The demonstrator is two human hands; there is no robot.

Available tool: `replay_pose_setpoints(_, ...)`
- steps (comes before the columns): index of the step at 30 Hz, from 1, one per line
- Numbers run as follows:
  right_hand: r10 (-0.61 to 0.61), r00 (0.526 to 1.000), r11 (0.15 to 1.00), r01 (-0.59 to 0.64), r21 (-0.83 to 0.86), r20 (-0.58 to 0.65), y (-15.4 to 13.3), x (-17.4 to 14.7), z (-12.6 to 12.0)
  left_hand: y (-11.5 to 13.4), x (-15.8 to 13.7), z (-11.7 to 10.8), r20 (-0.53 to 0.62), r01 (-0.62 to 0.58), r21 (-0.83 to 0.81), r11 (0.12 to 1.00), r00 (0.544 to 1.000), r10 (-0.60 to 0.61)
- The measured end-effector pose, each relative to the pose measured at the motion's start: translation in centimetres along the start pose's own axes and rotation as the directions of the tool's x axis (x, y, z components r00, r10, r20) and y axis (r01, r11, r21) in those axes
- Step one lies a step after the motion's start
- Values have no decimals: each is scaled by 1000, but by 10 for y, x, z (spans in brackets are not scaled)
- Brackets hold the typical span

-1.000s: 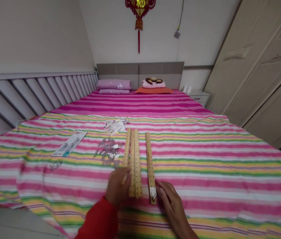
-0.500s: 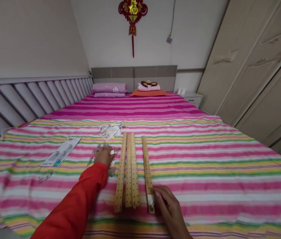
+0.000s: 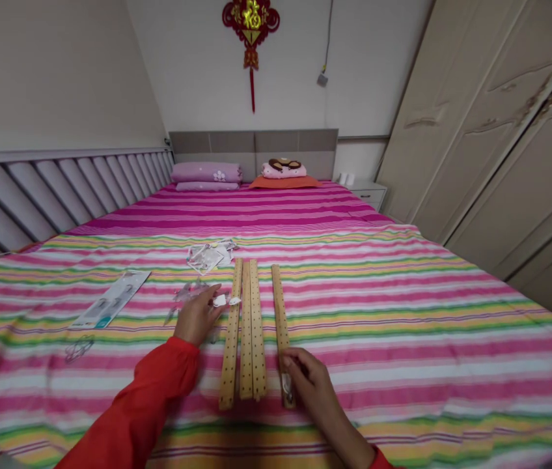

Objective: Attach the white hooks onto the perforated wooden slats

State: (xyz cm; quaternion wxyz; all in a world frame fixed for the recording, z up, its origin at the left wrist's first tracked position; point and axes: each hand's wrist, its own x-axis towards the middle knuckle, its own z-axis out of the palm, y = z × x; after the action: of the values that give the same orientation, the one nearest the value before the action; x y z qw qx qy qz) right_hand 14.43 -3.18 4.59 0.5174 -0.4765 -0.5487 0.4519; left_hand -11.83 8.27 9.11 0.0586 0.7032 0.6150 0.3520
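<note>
My left hand (image 3: 198, 316), in a red sleeve, pinches a small white piece (image 3: 220, 300) between thumb and forefinger. Another small white piece (image 3: 234, 301) shows just past the fingertips, over the leftmost perforated wooden strip (image 3: 230, 355). Clear plastic pieces (image 3: 191, 288) lie partly hidden behind this hand. Two more wooden strips (image 3: 252, 339) lie side by side. Farther right, my right hand (image 3: 309, 381) has its fingers closed at the edge of a separate wooden strip (image 3: 280, 312). A clear hook-like piece (image 3: 286, 385) sits on that strip's near end.
A striped sheet (image 3: 403, 326) covers the bed. Left lie a packaging card (image 3: 112, 301) and a bundle of thin wire-like loops (image 3: 79, 348); beyond the strips is a pile of clear packets (image 3: 212, 254). A railing (image 3: 61, 189) runs along the left, a wardrobe (image 3: 491, 143) on the right.
My left hand has drawn back from the clear pieces, with a white piece at its fingertips. My right hand has moved slightly forward along the strip. The view has shifted a little right.
</note>
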Motion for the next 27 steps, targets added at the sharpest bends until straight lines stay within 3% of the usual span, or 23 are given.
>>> replay_pose_setpoints(3, 57, 997, 997, -59, 46, 44, 0, 9, 12, -9, -2, 1, -76, 244, -217, 945, 961, -266)
replay_pose_setpoints(5, 26, 997, 998, -31, 58, 77, -1, 10, 17, -13, -2, -1, -120, 310, -416, 855, 913, -389)
replay_pose_setpoints(7, 5, 995, 997, -13, 75, 103, -2, 8, 20, -13, -4, -3, -112, 318, -534, 784, 892, -438)
replay_pose_setpoints(13, 63, 993, 991, -74, 111, 102, 0, 8, 21, -3, -18, -9, -60, 333, -498, 801, 908, -415)
replay_pose_setpoints(19, 145, 982, 957, -171, 236, 122, -7, 18, 31, 5, -37, -16, 36, 374, -719, 586, 862, -506)
replay_pose_setpoints(27, 217, 963, 907, -258, 332, 158, -24, 42, 61, 23, -90, -7, 77, 300, -767, 567, 920, -383)
